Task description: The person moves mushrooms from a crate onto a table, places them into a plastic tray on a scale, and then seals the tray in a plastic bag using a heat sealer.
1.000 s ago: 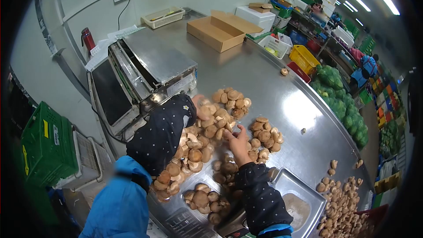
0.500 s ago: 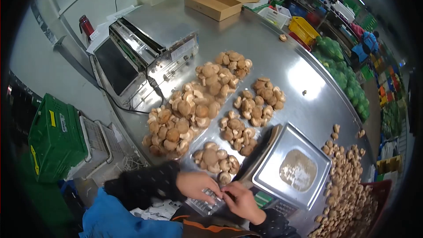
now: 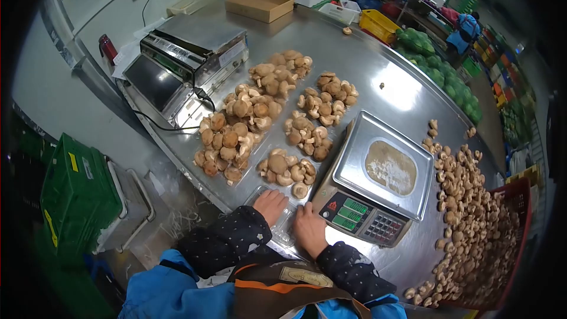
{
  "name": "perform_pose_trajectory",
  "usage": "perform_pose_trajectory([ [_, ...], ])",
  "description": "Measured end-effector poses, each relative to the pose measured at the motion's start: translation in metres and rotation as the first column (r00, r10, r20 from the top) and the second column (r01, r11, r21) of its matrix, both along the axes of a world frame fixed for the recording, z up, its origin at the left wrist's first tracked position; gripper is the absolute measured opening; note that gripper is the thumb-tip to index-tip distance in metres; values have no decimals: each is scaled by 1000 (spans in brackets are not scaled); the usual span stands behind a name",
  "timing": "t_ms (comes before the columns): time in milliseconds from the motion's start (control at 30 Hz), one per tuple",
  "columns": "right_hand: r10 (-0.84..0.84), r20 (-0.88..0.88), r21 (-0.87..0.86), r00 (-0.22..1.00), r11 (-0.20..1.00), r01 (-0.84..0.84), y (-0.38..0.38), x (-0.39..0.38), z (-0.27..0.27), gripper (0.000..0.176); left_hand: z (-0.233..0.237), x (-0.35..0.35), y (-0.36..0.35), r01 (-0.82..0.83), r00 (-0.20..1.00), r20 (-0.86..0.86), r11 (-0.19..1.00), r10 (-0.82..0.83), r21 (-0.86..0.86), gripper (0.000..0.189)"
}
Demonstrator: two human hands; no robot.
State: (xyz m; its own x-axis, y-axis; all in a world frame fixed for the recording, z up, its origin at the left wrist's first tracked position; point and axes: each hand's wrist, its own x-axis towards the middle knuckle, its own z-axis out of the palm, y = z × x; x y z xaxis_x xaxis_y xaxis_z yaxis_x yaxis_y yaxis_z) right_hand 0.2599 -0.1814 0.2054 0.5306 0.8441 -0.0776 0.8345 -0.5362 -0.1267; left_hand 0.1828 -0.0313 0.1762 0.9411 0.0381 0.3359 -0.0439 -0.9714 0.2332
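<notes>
A clear plastic tray (image 3: 284,231) lies at the near table edge, just in front of my body. My left hand (image 3: 270,207) reaches over its left part, fingers closed on it. At its right side is my right hand (image 3: 310,230), gripping the rim; some fingertips are hidden. Just beyond sits a mushroom-filled tray (image 3: 286,171), with a second filled tray (image 3: 308,134) and a third (image 3: 328,99) in a row behind. To their left, more mushrooms (image 3: 227,142) are piled in packs. A digital scale (image 3: 384,168) stands right of my right hand, its pan bare.
A wrapping machine (image 3: 183,74) with a cable stands at the back left. Loose mushrooms (image 3: 472,230) spill from a red crate (image 3: 522,207) at right. An open cardboard box (image 3: 260,5) is at the far end. Green crates (image 3: 80,195) stand on the floor at left.
My hands have moved forward and set the clear plastic tray down at the table edge, near the filled trays. My view has shifted, and the scale's lit display now shows.
</notes>
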Motion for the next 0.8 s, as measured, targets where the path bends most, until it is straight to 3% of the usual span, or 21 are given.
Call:
perform_pose_trajectory([
  [67, 5, 40, 11, 999, 1000, -5, -1, -3, -2, 23, -8, 0, 0, 7, 999, -39, 1000, -8, -20, 23],
  [133, 24, 67, 33, 997, 999, -27, -4, -3, -5, 23, -11, 1, 3, 33, 994, 109, 996, -24, -79, 22],
  [233, 49, 104, 64, 993, 996, -55, -10, -3, -4, 26, -3, 0, 2, 49, 983, 180, 998, -40, -46, 21],
  [267, 59, 114, 62, 992, 996, -67, -9, -4, -2, 25, 4, 2, 1, 45, 955, 294, 998, -34, -31, 18],
  [367, 55, 98, 73, 994, 995, -62, -9, -6, -6, 24, 10, 3, 1, 55, 943, 329, 998, -51, -3, 13],
  [567, 129, 69, 120, 989, 983, -137, -14, -10, -11, 43, 7, 3, 1, 54, 962, 272, 998, -40, -42, 8],
  [633, 113, 61, 192, 992, 974, -123, -13, -10, -10, 15, 4, 4, 2, 57, 965, 259, 998, -52, -12, 8],
  [800, 0, 64, 194, 998, 981, -13, -16, 3, 14, 17, 24, 12, 8, 128, 972, 192, 990, -136, 56, 8],
])
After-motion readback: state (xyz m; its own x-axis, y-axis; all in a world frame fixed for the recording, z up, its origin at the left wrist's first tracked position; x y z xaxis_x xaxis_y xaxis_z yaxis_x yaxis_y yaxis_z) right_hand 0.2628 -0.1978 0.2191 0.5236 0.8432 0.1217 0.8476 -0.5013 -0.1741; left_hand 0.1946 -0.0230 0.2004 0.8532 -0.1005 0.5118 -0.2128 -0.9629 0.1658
